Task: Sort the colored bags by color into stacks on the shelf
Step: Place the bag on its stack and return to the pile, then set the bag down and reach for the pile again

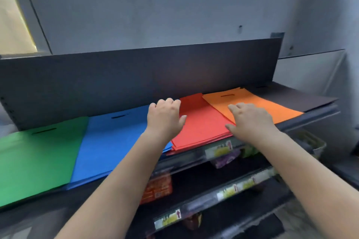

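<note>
Both hands lie released, fingers relaxed: the left hand [165, 117] and right hand [250, 120] flank the red stack [202, 124]. They seem to be squaring it at the shelf [194, 158] front edge.

Dim, cool, even light fills the scene, with no hard shadows. The one bright source is a warm yellowish strip [13, 15] at the upper left edge, overexposed and without detail. The grey wall [155, 6] reads flat and slightly mottled. Soft shade lies along the dark back panel [136, 75] of the shelf, deepening over the lower tiers. The colored bags, green [35, 157], blue [108, 141], red [202, 124] and orange [258, 105], look saturated and free of glare. Wide-angle distortion bows the shelf lines and stretches both forearms toward the bottom corners. The price labels [219, 150] and the packaged goods [157, 188] are smeared with blur; overall sharpness is low.
</note>
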A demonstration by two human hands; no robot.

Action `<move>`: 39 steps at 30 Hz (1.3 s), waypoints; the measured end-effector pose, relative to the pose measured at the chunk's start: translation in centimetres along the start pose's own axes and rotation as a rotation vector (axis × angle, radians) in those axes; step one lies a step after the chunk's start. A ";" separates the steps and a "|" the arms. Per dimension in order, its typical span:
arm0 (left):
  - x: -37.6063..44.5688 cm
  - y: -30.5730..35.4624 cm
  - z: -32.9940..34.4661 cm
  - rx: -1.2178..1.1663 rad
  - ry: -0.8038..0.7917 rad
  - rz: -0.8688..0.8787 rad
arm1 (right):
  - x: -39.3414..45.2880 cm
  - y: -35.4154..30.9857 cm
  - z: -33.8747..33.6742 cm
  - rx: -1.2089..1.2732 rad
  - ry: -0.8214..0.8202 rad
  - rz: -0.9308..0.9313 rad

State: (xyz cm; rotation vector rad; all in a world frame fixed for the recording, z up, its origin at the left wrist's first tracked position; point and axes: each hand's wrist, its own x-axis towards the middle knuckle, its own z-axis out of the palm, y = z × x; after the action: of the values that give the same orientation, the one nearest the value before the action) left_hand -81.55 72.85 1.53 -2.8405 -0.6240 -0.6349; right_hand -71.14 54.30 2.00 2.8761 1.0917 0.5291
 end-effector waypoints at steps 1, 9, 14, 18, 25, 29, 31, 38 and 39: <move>0.7 2.2 0.3 -0.012 -0.004 0.025 | -0.3 2.0 0.1 -0.027 -0.020 0.003; 6.2 17.1 2.3 -0.099 -0.040 0.251 | -3.0 15.9 1.4 -0.154 -0.065 0.158; 10.2 25.2 3.5 -0.133 -0.049 0.385 | -3.9 23.4 2.7 -0.149 -0.080 0.303; 13.3 31.7 4.6 -0.169 -0.046 0.485 | -4.3 28.6 3.6 -0.151 -0.089 0.395; 20.2 45.3 4.8 -0.275 0.009 0.716 | -4.5 40.1 3.8 -0.208 -0.108 0.626; 23.5 52.4 4.8 -0.319 0.029 0.804 | -4.2 45.9 4.2 -0.212 -0.099 0.733; 24.8 55.7 4.6 -0.346 0.042 0.848 | -4.4 48.6 4.4 -0.211 -0.095 0.781; 27.9 66.0 5.0 -0.387 0.058 0.924 | -6.5 58.1 5.8 -0.197 -0.083 0.908; 28.3 67.5 5.3 -0.378 0.050 0.929 | -6.8 59.5 6.0 -0.196 -0.080 0.919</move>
State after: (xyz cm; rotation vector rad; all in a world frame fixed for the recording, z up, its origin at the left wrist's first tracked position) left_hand -27.19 23.70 4.64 -2.9429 0.8827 -0.6612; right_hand -35.78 5.57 2.45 3.0167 -0.3466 0.4699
